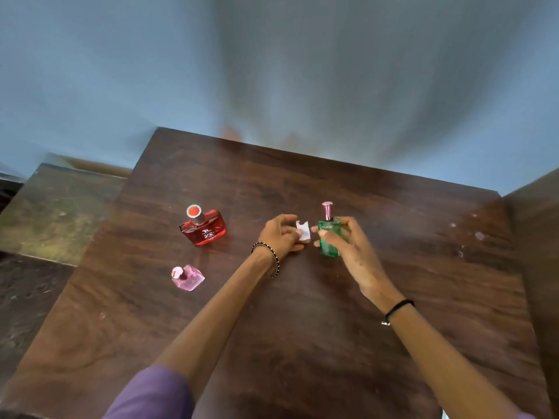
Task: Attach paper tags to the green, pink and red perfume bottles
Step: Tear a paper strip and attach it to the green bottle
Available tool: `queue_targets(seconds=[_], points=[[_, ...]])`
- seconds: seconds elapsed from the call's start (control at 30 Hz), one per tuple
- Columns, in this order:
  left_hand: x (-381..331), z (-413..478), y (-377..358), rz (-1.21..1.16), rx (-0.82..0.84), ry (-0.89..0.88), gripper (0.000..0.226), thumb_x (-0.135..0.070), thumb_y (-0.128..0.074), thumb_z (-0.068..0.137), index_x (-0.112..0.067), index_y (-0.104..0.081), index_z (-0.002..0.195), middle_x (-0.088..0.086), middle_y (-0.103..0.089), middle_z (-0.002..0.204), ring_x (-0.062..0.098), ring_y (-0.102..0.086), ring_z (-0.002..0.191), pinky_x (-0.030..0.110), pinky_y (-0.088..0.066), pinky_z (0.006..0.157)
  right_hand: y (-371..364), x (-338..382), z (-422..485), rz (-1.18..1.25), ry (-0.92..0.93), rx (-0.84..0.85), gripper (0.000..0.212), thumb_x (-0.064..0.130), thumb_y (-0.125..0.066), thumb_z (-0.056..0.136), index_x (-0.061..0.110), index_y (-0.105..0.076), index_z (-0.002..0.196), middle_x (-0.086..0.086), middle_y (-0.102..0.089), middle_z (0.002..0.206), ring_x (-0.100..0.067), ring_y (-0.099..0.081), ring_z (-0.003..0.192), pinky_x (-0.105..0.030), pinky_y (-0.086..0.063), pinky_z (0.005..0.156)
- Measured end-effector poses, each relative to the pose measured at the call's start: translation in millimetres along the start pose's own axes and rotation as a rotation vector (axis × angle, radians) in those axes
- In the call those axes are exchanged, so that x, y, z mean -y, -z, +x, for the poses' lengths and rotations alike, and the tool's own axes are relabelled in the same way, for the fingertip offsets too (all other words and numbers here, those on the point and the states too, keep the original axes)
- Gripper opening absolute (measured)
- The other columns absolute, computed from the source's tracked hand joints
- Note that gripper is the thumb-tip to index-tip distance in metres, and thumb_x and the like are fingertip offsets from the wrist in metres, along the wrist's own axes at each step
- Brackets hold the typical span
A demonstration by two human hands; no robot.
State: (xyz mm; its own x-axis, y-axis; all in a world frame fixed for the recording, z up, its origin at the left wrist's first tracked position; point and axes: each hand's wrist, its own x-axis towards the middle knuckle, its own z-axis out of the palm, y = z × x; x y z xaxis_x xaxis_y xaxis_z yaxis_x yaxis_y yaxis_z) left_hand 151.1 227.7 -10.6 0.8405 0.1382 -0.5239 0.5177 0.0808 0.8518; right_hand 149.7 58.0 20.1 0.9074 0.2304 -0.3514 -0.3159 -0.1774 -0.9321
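Note:
A green perfume bottle [330,237] with a pink cap stands upright near the table's middle, and my right hand [348,241] grips its body. Just left of it my left hand [279,234] pinches a small white paper tag [303,230], held close to the green bottle's side. Whether the tag touches the bottle I cannot tell. A red perfume bottle [204,226] with a red-topped silver cap stands further left. A small pink perfume bottle [187,277] sits nearer me on the left. Neither of these two shows a tag.
The work surface is a dark wooden table [302,313] against a blue wall. A lower, worn surface [57,213] adjoins it on the left, and another wooden piece [538,237] stands at the right edge.

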Motion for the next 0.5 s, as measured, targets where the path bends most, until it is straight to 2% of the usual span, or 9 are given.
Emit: queue_targets(seconds=[0.1,0.17,0.23,0.33,0.5], points=[[-1.4,14.6,3.4,-0.049,-0.009,0.023,0.045,0.007,-0.055,0.093,0.002,-0.04,0.135,0.007,-0.06,0.079,0.016,-0.066,0.065,0.019,-0.058,0.058,5.0,3.8,22.4,-0.001,0.037,0.002,0.024,0.021,-0.065,0.097,0.018,-0.054,0.117,0.006,-0.075,0.117,-0.004,-0.066,0.116,-0.028,-0.047,0.1],[-0.2,22.5,4.2,-0.051,0.006,0.032,0.05,0.008,-0.057,0.092,0.003,-0.037,0.137,0.008,-0.061,0.08,0.013,-0.068,0.061,0.02,-0.06,0.061,8.7,7.2,33.9,-0.042,0.061,0.001,0.023,0.019,-0.065,0.097,0.02,-0.054,0.118,0.009,-0.074,0.119,0.001,-0.065,0.115,-0.019,-0.048,0.093],[0.6,30.2,4.5,-0.034,0.027,0.029,0.054,0.007,-0.06,0.09,0.002,-0.036,0.138,0.009,-0.064,0.08,0.016,-0.069,0.065,0.027,-0.061,0.069,12.2,9.6,44.2,-0.089,0.092,0.015,0.023,0.018,-0.066,0.096,0.017,-0.056,0.117,0.011,-0.073,0.122,0.002,-0.066,0.112,-0.016,-0.051,0.087],[-1.9,38.1,2.8,0.013,0.041,0.021,0.059,0.005,-0.066,0.087,-0.001,-0.037,0.138,0.005,-0.069,0.077,0.015,-0.07,0.065,0.034,-0.061,0.077,16.7,11.4,57.4,-0.146,0.135,0.035,0.024,0.017,-0.069,0.095,0.017,-0.059,0.116,0.009,-0.072,0.124,-0.005,-0.068,0.113,-0.025,-0.054,0.096],[-12.0,43.2,-5.2,0.024,0.027,0.006,0.063,0.005,-0.071,0.083,-0.003,-0.036,0.135,0.009,-0.071,0.075,0.013,-0.07,0.058,0.028,-0.062,0.065,20.3,13.3,73.0,-0.253,0.186,0.088,0.025,0.017,-0.069,0.095,0.019,-0.06,0.118,0.008,-0.071,0.124,-0.009,-0.068,0.114,-0.037,-0.054,0.101]])
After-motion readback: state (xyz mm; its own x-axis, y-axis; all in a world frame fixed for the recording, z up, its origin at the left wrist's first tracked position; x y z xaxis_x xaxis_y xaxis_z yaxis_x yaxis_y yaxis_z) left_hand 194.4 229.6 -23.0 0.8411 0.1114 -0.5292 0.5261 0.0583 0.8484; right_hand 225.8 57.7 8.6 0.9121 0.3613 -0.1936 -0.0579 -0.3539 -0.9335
